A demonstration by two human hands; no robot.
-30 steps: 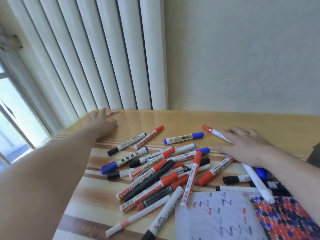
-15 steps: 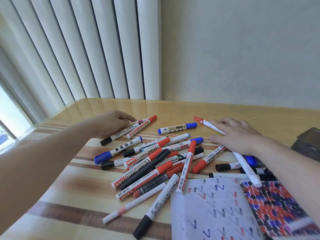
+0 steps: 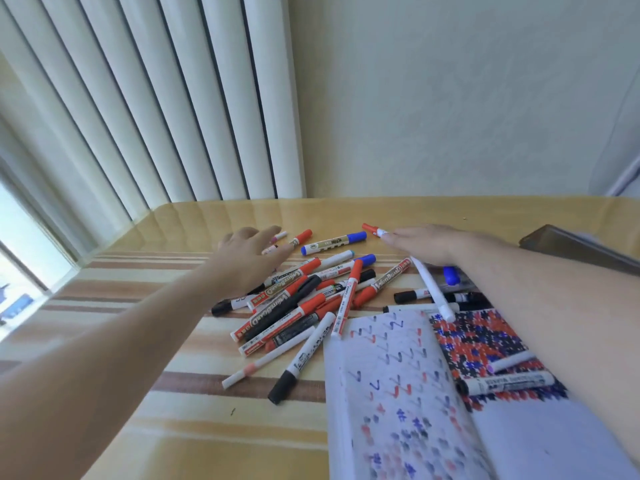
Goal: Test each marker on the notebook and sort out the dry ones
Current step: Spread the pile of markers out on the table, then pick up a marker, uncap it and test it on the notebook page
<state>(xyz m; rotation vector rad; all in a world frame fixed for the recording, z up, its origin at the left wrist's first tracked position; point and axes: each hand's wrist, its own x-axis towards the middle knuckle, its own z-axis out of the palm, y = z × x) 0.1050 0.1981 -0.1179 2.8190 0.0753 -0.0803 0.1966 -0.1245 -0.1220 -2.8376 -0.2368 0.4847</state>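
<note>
A pile of whiteboard markers (image 3: 298,303) with red, blue and black caps lies in the middle of the table. My left hand (image 3: 247,259) is over the pile's far left side, palm down, fingers spread, with a small pink-and-white marker (image 3: 272,250) under its fingertips. My right hand (image 3: 427,244) lies flat, fingers extended, on a long thin white pen (image 3: 434,292) with a red cap. The open notebook (image 3: 391,382) sits at the front right, its left page covered in zigzag test strokes. Its right page (image 3: 481,341) is densely scribbled in red, blue and black.
Two markers (image 3: 509,381) lie on the scribbled page by my right forearm. A dark flat object (image 3: 581,252) rests at the table's right edge. White vertical blinds (image 3: 173,116) and a window stand behind the table's left corner, a plain wall behind the rest.
My left hand has drawn back from the table's far left corner to the pile's near markers and spread its fingers. The right hand has stayed on the thin pen.
</note>
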